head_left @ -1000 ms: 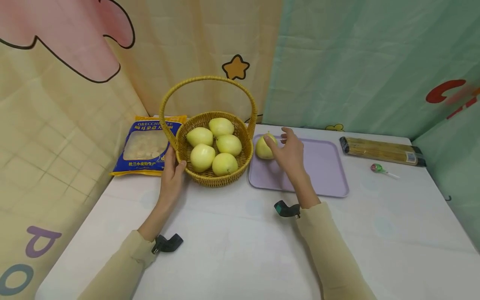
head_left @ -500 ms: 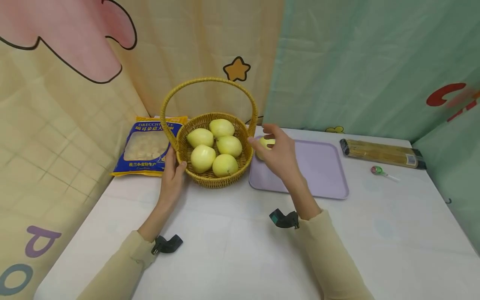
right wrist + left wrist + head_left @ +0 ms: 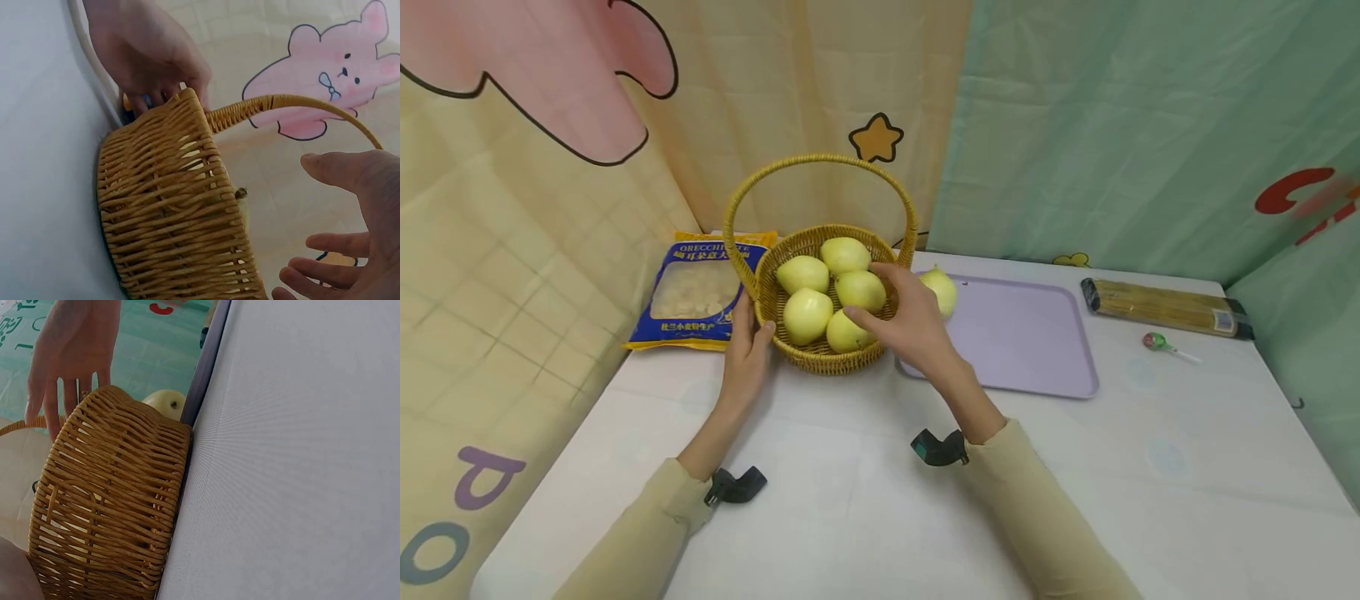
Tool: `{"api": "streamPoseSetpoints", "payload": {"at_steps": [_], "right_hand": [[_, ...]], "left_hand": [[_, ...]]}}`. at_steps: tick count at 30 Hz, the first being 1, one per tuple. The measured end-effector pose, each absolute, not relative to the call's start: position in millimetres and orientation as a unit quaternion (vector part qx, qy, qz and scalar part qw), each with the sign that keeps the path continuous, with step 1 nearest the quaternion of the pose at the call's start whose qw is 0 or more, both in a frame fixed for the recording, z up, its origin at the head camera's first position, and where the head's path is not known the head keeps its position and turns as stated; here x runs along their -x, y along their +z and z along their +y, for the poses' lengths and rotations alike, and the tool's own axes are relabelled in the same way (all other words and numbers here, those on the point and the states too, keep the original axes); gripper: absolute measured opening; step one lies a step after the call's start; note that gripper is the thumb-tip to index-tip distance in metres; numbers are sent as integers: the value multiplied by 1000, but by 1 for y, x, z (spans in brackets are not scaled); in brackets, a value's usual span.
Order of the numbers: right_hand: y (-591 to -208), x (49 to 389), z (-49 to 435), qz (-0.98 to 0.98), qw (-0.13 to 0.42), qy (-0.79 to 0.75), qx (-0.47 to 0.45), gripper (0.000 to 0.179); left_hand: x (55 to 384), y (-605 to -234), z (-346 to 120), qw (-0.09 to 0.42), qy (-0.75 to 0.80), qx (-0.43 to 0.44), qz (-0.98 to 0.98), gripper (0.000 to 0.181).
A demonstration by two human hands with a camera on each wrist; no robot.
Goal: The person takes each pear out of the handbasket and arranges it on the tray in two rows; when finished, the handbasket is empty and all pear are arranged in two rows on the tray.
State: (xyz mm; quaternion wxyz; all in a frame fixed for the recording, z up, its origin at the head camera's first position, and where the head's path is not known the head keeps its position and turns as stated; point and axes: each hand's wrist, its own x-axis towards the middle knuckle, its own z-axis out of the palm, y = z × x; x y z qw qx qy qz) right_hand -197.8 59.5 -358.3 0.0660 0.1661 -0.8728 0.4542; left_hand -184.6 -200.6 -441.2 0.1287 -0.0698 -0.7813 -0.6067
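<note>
A woven basket (image 3: 829,363) with a tall arched handle stands on the table and holds several yellow-green pears (image 3: 807,317). My left hand (image 3: 747,354) grips its left side, thumb at the rim and fingers along the outer wall. Over the basket's right rim reaches my right hand (image 3: 916,325), fingers spread and apart, thumb overlapping the front right pear. In the right wrist view the right hand (image 3: 369,219) has nothing between its fingers. Another pear (image 3: 943,293) sits at the left end of the lilac tray (image 3: 1022,333), partly hidden behind that hand.
A blue and yellow pasta bag (image 3: 692,292) lies left of the basket, close to it. Right of the tray lie a clear packet of thin tan sticks (image 3: 1165,308) and a lollipop (image 3: 1159,341). Curtains (image 3: 1075,150) hang behind the table.
My right hand has moved left from the pear on the tray to above the basket, uncovering part of that pear. My left hand and the basket have stayed in place.
</note>
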Motion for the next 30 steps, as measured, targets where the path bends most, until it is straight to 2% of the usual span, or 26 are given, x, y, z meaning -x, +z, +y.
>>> {"api": "streamPoseSetpoints", "payload": {"at_steps": [7,13,30], "right_hand": [[-362,204,37,-878,49,443,-176,72],[-364,209,26,-890,58,412,-189,73],[-368,219,32,-886,66,431,-156,68]], "left_hand": [[185,-443,-203,132,-604,73,-782,70],[186,-443,-202,134,-609,71,-779,71],[184,-441,-201,128,-600,66,-787,71]]}}
